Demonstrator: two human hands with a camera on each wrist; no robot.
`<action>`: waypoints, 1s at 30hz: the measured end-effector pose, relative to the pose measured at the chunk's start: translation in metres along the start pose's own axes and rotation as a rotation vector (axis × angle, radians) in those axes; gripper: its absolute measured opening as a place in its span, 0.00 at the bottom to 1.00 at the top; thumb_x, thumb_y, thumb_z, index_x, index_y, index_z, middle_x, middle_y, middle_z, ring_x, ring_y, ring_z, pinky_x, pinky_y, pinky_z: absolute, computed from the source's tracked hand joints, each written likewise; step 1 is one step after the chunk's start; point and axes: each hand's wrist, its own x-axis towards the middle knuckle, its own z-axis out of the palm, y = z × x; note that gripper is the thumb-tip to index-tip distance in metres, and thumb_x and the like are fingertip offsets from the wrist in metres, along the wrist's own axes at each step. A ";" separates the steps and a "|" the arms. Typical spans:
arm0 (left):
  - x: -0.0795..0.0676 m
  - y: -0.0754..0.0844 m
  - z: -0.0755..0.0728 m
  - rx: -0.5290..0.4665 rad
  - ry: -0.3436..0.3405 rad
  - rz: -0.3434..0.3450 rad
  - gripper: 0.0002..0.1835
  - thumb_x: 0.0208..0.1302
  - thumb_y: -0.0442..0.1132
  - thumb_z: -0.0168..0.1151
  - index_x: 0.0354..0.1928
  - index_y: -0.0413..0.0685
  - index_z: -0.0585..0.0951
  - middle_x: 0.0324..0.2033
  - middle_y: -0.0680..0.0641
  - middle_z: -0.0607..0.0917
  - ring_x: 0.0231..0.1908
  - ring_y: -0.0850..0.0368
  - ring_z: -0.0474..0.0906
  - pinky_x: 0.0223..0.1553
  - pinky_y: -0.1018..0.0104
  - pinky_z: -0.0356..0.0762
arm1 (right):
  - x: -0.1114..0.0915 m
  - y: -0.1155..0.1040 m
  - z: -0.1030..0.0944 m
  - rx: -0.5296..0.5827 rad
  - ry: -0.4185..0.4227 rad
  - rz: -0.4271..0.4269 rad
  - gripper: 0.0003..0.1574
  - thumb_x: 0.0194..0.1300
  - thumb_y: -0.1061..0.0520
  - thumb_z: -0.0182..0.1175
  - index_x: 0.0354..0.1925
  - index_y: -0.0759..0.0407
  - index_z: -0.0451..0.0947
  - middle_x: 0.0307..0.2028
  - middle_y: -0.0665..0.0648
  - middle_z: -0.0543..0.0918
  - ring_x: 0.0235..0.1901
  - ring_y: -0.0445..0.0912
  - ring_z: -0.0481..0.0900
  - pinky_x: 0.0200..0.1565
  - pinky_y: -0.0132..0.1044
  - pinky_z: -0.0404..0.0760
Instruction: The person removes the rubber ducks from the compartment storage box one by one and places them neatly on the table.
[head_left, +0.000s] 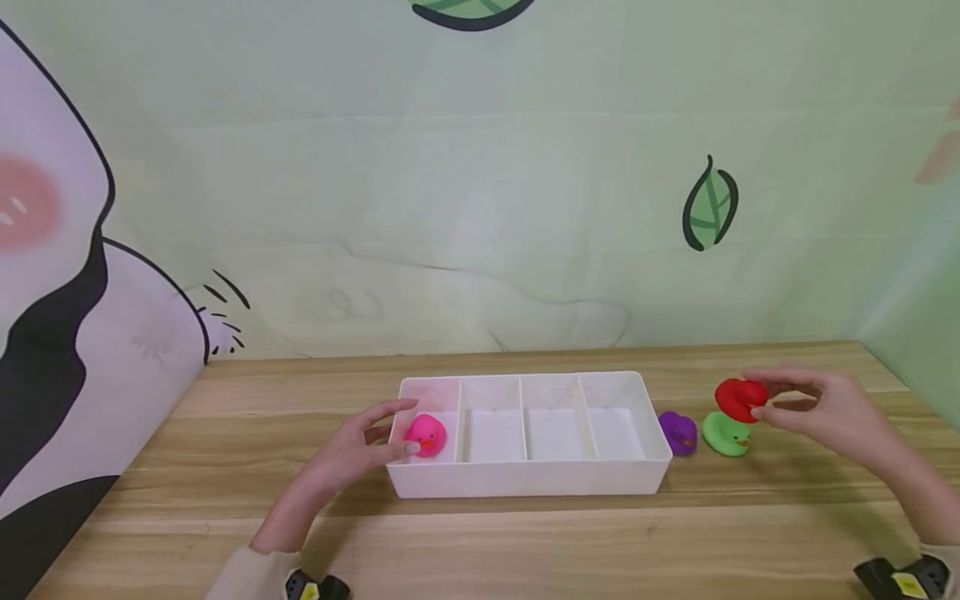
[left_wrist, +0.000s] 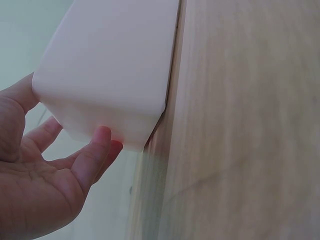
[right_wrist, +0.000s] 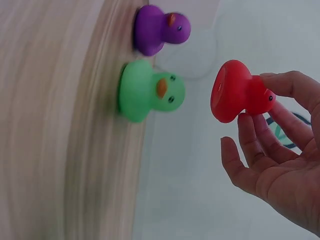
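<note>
A white divided box point(head_left: 528, 479) stands on the table, with a pink toy duck point(head_left: 426, 435) in its leftmost compartment. My left hand point(head_left: 362, 444) holds the box's left end; thumb and index finger reach over the rim. Other fingers point(left_wrist: 100, 142) press against the end wall in the left wrist view. At the right, my right hand point(head_left: 825, 412) pinches a red toy duck point(head_left: 738, 400) by its head, clear of the table. Below it sits a green toy duck point(head_left: 725, 434), with a purple toy duck point(head_left: 678, 433) to its left, close to the box's right end.
The wooden table point(head_left: 525, 542) runs back to a printed pale green backdrop point(head_left: 487, 208). Thin dividers point(head_left: 522, 421) split the box into several compartments in a row. Another backdrop panel point(head_left: 922, 325) borders the table at the right.
</note>
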 end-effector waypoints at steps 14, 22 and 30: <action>0.001 0.000 -0.002 0.006 0.011 -0.009 0.32 0.53 0.42 0.66 0.62 0.51 0.68 0.65 0.39 0.60 0.61 0.32 0.58 0.54 0.46 0.68 | -0.003 0.026 -0.014 -0.095 -0.035 0.137 0.29 0.52 0.57 0.67 0.50 0.72 0.74 0.36 0.44 0.81 0.33 0.23 0.71 0.29 0.26 0.75; 0.002 0.001 -0.002 0.010 0.011 -0.002 0.32 0.53 0.42 0.66 0.62 0.50 0.68 0.65 0.39 0.60 0.61 0.32 0.58 0.54 0.46 0.68 | -0.005 0.035 -0.015 -0.175 -0.068 0.149 0.31 0.49 0.56 0.69 0.49 0.72 0.75 0.37 0.62 0.82 0.33 0.20 0.67 0.30 0.23 0.72; 0.000 0.001 -0.002 0.011 0.007 -0.012 0.33 0.53 0.43 0.67 0.62 0.52 0.68 0.65 0.39 0.60 0.61 0.32 0.58 0.53 0.46 0.68 | -0.007 0.044 -0.017 -0.205 -0.151 0.176 0.31 0.49 0.57 0.69 0.49 0.72 0.74 0.41 0.67 0.80 0.33 0.20 0.66 0.31 0.25 0.72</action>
